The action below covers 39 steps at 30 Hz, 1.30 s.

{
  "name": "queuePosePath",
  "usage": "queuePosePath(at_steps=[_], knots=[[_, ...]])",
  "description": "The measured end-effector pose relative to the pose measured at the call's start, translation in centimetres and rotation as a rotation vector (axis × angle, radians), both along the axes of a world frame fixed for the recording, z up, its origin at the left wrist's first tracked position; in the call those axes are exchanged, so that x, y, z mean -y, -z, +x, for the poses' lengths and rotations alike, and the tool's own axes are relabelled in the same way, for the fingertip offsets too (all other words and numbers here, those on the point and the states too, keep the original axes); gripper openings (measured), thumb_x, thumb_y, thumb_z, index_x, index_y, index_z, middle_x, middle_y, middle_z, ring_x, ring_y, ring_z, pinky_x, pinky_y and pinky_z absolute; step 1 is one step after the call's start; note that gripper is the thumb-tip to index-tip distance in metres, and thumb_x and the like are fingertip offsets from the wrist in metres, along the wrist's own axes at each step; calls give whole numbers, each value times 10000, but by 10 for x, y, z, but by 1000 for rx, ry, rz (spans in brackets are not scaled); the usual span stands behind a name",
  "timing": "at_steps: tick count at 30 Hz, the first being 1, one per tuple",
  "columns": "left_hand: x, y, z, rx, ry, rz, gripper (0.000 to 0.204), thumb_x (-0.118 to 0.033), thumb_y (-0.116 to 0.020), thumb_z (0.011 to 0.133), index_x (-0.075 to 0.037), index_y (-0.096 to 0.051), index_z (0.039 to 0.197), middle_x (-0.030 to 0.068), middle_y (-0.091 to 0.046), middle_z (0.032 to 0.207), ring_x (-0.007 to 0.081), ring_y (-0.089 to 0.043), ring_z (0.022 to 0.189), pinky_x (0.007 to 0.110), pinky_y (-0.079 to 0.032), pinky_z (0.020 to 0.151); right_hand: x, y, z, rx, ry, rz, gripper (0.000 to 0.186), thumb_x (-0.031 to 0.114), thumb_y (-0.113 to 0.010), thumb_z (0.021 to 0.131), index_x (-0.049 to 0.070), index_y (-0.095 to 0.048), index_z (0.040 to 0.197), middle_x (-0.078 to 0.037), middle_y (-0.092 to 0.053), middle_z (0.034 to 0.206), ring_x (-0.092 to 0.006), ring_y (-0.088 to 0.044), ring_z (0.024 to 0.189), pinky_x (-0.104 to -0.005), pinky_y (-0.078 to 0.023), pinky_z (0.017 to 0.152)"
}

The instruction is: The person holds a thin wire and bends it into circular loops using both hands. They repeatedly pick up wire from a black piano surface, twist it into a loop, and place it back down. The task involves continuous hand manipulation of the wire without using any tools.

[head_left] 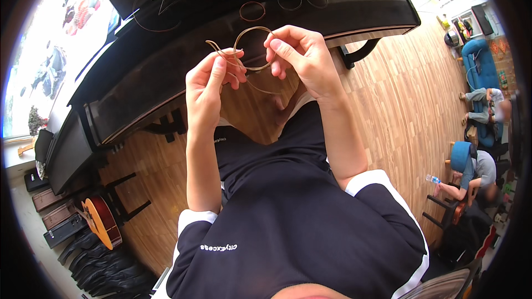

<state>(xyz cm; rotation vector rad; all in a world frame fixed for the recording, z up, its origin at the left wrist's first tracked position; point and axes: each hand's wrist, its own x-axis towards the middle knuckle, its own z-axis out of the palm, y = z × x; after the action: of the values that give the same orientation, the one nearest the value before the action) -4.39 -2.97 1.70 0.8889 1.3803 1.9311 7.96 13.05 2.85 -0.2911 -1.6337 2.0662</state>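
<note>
Coil of bronze-coloured string [256, 69], upper centre in the head view, is pinched in both grips, left hand [206, 80] and right hand [306, 58]. Light, even tension between them should keep its trailing end [261, 90] from tangling.

Coiled wire [255, 69]: shiny metal
Piano [354, 8], upper frame: glossy, smooth
Floor [399, 94]: smooth wood
Shirt [310, 221]: matt cloth

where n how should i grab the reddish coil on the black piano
Probably best pinched lightly at its near rim, coming from your side and slightly above: the reddish coil is a thin, open ring that appears to lie flat on the black piano, and nothing covers that near edge.
</note>
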Motion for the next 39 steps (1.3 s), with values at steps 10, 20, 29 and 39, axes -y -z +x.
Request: queuePosePath(at_steps=[10,20,29,39], knots=[[0,1,7,-112,-221,79,252,-124,-624,968,19,-626,1176,107,-674,1029,189,-661,888,266,-509,726,12,2,1,39,-17,-94,97,30,-559,964,-34,-607,1018,-136,-678,816,-207,-720,707,-273,-603,627],[14,-10,-1,-339,-128,34,51,-51,-734,861,-8,-748,885,18,-573,792,64,-489,676,219,-377,588,19,0,5,64,-60,-45,99,40,-544,981,-43,-599,981,-127,-667,763,-201,-711,638,-259,-583,551],[9,-25,15,-912,-487,-287,113,-14,-778,772,-60,-771,875,40,-642,795,92,-597,577,226,-424,464,38,-9,7,75,-50,36,67,10,-543,972,-13,-568,915,-94,-648,724,-149,-684,596,-226,-538,503],[7,-20,15,-1093,-595,-238,97,-50,-796,752,-66,-756,838,25,-634,787,127,-592,549,242,-451,474,47,-10,7,36,10,54,63,-2,-530,970,-3,-559,914,-97,-652,722,-144,-682,586,-224,-536,500]])
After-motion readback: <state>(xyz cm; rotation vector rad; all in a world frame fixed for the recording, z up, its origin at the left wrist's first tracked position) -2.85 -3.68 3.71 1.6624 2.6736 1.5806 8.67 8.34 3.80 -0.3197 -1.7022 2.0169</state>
